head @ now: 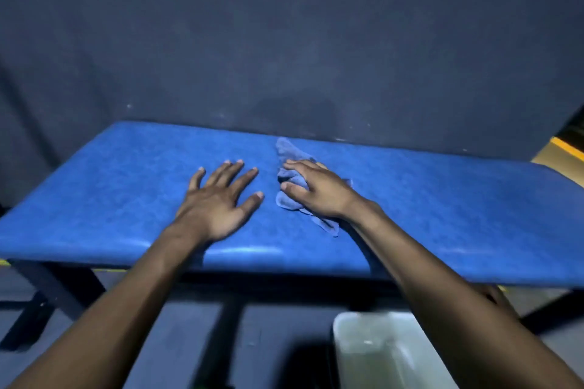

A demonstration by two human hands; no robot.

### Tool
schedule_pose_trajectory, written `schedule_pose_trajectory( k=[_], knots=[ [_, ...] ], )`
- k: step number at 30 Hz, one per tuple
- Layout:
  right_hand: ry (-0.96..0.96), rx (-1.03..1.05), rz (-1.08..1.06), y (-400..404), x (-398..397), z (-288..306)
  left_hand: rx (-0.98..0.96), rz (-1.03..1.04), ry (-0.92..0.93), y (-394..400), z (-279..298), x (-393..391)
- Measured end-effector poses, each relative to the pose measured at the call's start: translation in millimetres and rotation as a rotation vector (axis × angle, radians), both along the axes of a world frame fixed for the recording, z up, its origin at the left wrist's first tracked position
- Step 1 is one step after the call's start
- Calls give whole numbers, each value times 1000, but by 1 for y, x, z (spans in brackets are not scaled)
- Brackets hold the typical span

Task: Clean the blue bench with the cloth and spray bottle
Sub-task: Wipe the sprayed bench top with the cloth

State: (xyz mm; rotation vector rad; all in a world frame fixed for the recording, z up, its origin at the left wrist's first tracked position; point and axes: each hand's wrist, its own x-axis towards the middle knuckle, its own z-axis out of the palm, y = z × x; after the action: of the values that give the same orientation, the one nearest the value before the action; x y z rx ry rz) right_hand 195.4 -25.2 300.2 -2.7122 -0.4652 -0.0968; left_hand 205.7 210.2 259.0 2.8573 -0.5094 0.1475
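The blue padded bench [442, 205] stretches across the middle of the view. A crumpled blue-grey cloth [289, 151] lies on its middle, slightly right of centre. My right hand [319, 189] lies on top of the cloth, fingers bent over its folds and gripping it against the bench. My left hand [218, 199] rests flat on the bench just left of the cloth, fingers spread and straight, holding nothing. No spray bottle shows in the view.
A dark blue wall [284, 41] rises right behind the bench. Below the bench's front edge on the right stands a pale open bin [379, 354]. Dark bench legs [53, 290] reach down to the grey floor at the left.
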Motion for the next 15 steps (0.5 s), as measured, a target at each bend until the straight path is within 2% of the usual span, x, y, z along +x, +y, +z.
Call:
schedule_pose_trajectory(
  k=[7, 12, 13, 15],
  knots=[
    [-132, 66, -134, -10, -101, 0, 46, -21, 27, 3, 4, 0],
    [-221, 301, -237, -33, -179, -16, 76, -50, 132, 3, 24, -31],
    [-246, 348, -259, -40, -196, -23, 66, -71, 122, 1, 25, -45],
    [-307, 422, -295, -55, -224, -47, -3, -188, -20, -6, 20, -86]
  ],
)
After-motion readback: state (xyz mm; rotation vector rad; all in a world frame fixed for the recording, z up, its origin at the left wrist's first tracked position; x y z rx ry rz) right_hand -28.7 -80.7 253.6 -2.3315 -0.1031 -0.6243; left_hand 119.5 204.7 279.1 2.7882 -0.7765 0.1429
